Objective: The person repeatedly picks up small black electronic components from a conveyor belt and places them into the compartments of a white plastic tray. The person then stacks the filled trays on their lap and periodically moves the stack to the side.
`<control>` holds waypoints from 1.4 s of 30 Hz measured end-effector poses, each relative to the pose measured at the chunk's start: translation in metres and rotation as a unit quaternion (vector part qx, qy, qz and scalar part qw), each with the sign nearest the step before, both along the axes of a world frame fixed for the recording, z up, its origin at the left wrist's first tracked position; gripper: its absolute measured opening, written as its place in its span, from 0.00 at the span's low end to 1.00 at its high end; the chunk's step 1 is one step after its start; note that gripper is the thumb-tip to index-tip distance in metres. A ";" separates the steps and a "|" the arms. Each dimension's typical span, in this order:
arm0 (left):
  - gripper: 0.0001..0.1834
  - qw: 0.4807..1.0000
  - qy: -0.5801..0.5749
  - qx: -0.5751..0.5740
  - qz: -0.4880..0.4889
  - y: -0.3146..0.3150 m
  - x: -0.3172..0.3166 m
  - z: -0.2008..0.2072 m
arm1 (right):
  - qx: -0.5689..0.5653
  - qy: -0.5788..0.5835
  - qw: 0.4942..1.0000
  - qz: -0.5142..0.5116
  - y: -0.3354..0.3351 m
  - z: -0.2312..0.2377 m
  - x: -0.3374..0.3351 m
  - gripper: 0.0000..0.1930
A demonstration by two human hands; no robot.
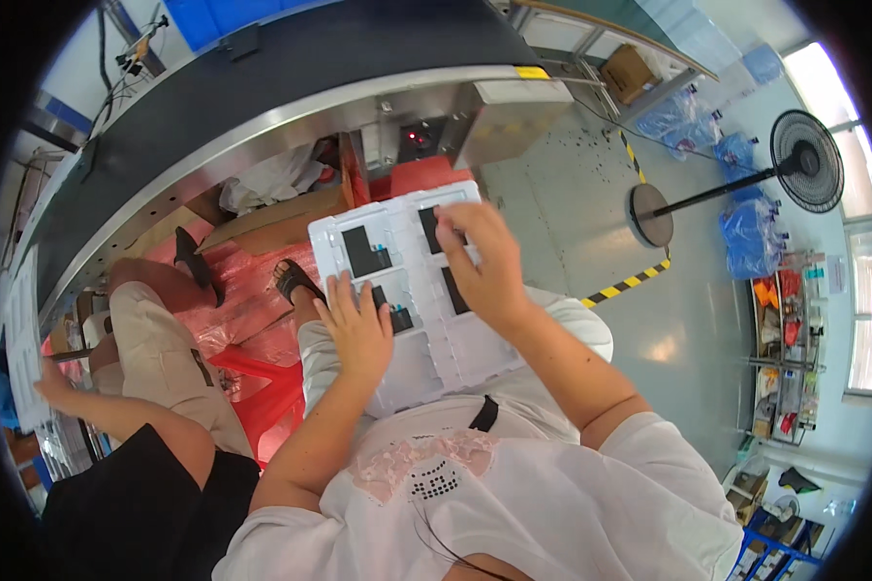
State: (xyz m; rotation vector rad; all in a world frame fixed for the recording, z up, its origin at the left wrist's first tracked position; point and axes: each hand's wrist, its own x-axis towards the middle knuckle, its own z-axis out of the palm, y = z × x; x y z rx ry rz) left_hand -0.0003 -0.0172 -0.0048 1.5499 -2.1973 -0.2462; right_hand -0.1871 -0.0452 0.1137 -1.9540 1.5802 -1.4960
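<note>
A white moulded plastic tray point(417, 353) with several compartments rests on my lap. My left hand point(361, 334) lies over its left side with the fingers spread, partly covering a flat black rectangular piece point(397, 318) with a small blue tab. Above that hand, another black piece with a blue tab point(360, 252) sits in the upper left compartment. At the tray's upper right, my right hand point(489, 266) pinches the edge of a black rectangular piece point(428, 232). Another black piece point(454, 292) below it is partly hidden by the right hand.
A dark conveyor table with a metal edge point(300, 111) runs across the front. A co-worker's arm point(131, 412) reaches to a white tray point(27, 339) at left. A red stool point(262, 387) stands between us. A standing fan point(654, 215) is at right.
</note>
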 end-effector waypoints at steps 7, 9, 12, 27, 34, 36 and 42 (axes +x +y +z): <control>0.18 0.971 0.231 -0.054 -0.023 -0.032 0.005 0.076 | -0.109 0.064 0.992 0.026 -0.159 0.088 0.049 0.13; 0.18 0.956 0.251 -0.152 -0.023 -0.062 0.019 0.116 | -0.034 0.152 0.987 -0.044 -0.209 0.091 0.063 0.20; 0.13 0.918 0.250 -0.306 0.037 -0.126 0.041 0.180 | 0.122 0.274 0.942 -0.152 -0.280 0.080 0.079 0.28; 0.23 0.901 -0.168 -0.107 0.385 -0.351 0.133 0.165 | 0.028 -0.067 0.995 0.063 -0.141 0.078 0.007 0.11; 0.16 0.930 0.282 -0.194 0.133 -0.215 0.084 0.192 | 0.363 -0.016 0.920 0.145 0.010 0.060 -0.037 0.12; 0.18 0.899 0.396 -0.153 0.105 -0.160 0.061 0.184 | 0.398 -0.032 0.902 0.163 0.037 0.014 -0.057 0.12; 0.17 0.876 0.471 0.103 0.004 -0.024 0.034 0.112 | 0.566 0.026 0.811 0.144 0.074 -0.069 -0.072 0.17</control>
